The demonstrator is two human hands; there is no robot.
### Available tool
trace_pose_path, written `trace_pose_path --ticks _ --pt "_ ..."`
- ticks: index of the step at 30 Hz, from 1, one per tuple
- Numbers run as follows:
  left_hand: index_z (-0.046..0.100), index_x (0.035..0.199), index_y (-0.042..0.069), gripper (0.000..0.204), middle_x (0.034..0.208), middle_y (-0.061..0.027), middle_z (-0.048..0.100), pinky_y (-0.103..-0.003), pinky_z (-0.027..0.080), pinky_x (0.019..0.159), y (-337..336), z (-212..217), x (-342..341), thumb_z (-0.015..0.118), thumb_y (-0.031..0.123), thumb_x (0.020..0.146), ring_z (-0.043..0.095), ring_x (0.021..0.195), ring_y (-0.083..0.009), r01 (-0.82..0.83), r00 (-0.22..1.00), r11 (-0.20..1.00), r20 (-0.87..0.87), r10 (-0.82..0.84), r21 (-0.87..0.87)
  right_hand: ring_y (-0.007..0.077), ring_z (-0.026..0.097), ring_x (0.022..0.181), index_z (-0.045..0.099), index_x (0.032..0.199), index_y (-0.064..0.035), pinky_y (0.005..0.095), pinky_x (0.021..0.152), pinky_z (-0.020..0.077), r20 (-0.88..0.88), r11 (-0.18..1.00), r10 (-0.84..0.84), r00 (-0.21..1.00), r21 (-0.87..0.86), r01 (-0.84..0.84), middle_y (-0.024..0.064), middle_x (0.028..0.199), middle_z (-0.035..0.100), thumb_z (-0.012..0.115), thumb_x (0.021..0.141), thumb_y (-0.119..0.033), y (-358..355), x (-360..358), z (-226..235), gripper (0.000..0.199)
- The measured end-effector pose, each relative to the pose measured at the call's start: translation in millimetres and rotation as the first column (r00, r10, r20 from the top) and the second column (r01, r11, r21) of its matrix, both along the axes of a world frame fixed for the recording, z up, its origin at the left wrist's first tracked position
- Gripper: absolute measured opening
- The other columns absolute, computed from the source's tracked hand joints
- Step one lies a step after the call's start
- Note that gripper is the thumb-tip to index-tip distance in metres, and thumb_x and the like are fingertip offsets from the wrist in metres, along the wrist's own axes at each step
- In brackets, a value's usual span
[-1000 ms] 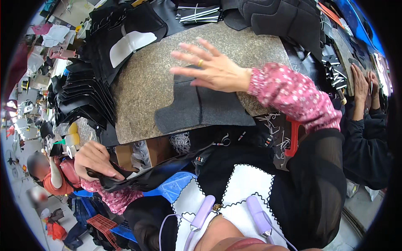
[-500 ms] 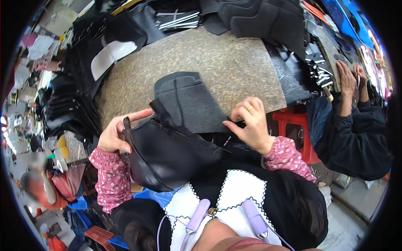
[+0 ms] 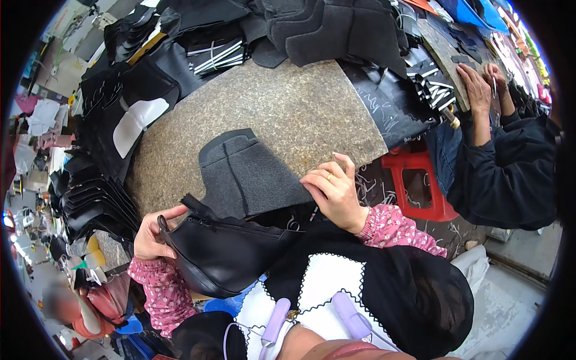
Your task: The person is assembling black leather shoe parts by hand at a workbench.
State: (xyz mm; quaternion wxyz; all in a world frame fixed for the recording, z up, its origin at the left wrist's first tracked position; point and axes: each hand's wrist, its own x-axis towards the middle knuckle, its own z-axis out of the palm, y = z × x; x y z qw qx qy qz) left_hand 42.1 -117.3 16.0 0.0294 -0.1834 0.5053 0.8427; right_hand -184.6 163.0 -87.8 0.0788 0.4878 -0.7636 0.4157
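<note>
Head view. The left hand (image 3: 153,234) is gripping the zipped edge of a black leather boot piece (image 3: 225,255), fingers closed on it, holding it at the near edge of the speckled brown work board (image 3: 288,108). The right hand (image 3: 335,193) is lying flat and relaxed on the corner of a grey felt lining piece (image 3: 249,177), pressing it to the board without clamping it; a ring is showing on one finger. The two pieces are overlapping, the felt on the board and the leather partly in the lap. By the look of it, the pieces are being brought together, and the matching is not finished.

Stacks of black cut pieces (image 3: 96,204) are sitting to the left. A white insert (image 3: 135,123) is lying beyond. A co-worker in a dark sleeve (image 3: 504,174) is working at the right, above a red stool (image 3: 420,183).
</note>
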Motion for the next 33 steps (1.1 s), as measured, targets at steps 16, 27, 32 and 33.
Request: trace_pose_path --ticks 16,27,32,33 --pt "0.042 0.124 -0.014 0.078 0.086 -0.0234 0.066 -0.034 0.052 0.075 2.9 4.4 -5.9 0.079 -0.009 0.054 0.067 0.079 -0.0267 0.021 0.998 1.0 -0.051 -0.021 -0.01 0.0168 0.054 0.095 0.064 0.081 -0.014 0.0451 0.101 0.0217 -0.107 0.995 -0.079 0.991 0.045 0.085 -0.0027 0.092 0.059 0.062 0.069 -0.003 6.4 12.9 1.3 0.017" --pt "0.067 0.088 -0.008 0.03 0.092 -0.0129 0.068 -0.03 0.049 0.08 7.2 -61.1 -40.3 0.079 -0.003 0.061 0.065 0.084 -0.0185 0.232 0.952 0.95 0.15 -0.266 0.209 0.0194 0.037 0.131 0.047 0.128 -0.0053 0.0483 0.109 0.0189 -0.027 0.917 0.264 0.964 0.317 -0.242 0.0071 0.136 0.044 0.052 0.078 -0.006 11.2 21.5 -2.4 0.05" --pt "0.066 0.091 -0.008 0.032 0.092 -0.0125 0.068 -0.028 0.049 0.08 -2.4 -72.7 -31.4 0.077 -0.007 0.062 0.065 0.084 -0.0176 0.257 0.94 0.946 0.177 -0.292 0.199 0.0138 0.033 0.133 0.044 0.132 -0.0081 0.0506 0.11 0.0103 -0.075 0.915 0.201 0.977 0.371 -0.159 0.003 0.14 0.04 0.048 0.081 -0.006 15.5 20.9 -2.6 0.051" --pt "0.066 0.091 -0.007 0.032 0.092 -0.0126 0.068 -0.027 0.049 0.08 -2.9 -72.5 -30.4 0.076 -0.008 0.061 0.065 0.084 -0.0173 0.259 0.937 0.945 0.187 -0.296 0.199 0.0127 0.033 0.133 0.043 0.132 -0.0087 0.05 0.11 0.0097 -0.02 0.907 0.168 0.986 0.396 -0.146 0.0022 0.141 0.039 0.048 0.08 -0.005 16.7 20.7 0.8 0.052"
